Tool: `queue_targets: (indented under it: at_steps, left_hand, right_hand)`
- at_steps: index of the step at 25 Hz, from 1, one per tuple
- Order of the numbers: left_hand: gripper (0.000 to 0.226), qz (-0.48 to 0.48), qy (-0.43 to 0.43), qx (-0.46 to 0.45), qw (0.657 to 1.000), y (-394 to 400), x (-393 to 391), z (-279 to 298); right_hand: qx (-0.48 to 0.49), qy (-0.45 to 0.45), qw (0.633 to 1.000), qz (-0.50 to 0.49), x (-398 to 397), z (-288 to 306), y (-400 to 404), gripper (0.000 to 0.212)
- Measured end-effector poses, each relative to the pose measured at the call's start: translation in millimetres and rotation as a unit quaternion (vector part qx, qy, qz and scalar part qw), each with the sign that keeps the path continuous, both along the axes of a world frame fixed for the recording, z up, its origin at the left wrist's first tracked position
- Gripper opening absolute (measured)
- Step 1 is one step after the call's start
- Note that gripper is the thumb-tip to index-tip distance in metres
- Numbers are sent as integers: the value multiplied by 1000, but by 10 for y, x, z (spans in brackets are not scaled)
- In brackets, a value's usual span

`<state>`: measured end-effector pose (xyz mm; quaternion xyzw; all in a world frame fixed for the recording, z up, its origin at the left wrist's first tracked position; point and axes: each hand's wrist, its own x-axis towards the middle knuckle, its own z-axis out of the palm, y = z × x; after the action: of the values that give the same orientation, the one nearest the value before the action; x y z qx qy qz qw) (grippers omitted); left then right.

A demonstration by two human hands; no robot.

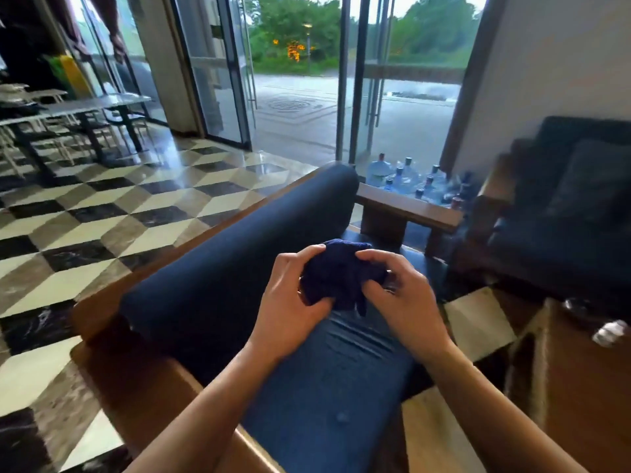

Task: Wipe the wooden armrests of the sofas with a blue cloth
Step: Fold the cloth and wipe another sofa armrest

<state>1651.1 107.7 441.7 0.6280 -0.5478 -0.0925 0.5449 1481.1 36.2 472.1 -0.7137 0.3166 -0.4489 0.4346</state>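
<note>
Nearest, a wooden armrest [150, 397] edges the blue sofa [239, 268], whose long axis runs away toward the glass doors [218, 70]. Above the seat, the left hand [290, 302] and right hand [406, 295] both grip the bunched blue cloth [341, 274], fingers curled into it. Beyond stand a wooden side table [409, 209], water bottles [406, 180] and a dark armchair [563, 216].

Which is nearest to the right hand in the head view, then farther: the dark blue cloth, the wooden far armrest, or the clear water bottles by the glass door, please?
1. Dark blue cloth, gripped by the right hand.
2. Wooden far armrest, beyond the seat.
3. Clear water bottles, farthest, by the glass.
</note>
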Motion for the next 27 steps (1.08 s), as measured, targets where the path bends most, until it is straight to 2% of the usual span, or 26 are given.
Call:
queue_targets:
  at_steps: [7,10,15,21,25,27]
  left_hand:
    - [74,-217,27,-35,975,-443,-1239,245]
    - [76,-317,8,-49,947,-488,-2008,350]
    - [72,-445,6,-81,892,-323,-3529,509]
    - [77,-615,-8,-85,784,503,-5574,613]
    - [81,-700,-11,-72,711,1008,-6507,669]
    - [80,-720,-10,-65,691,1278,-6920,660]
  right_hand:
    - [-12,15,981,-191,-1354,277,342,46]
    - [10,16,964,-266,-2118,372,609,42]
    - [-8,-8,910,-414,-3404,501,1283,41]
    - [-45,-8,813,-580,-5023,640,2621,44]
    - [-45,-30,761,-646,-5676,600,3327,43]
    - [-46,-41,736,-674,-5965,588,3650,42]
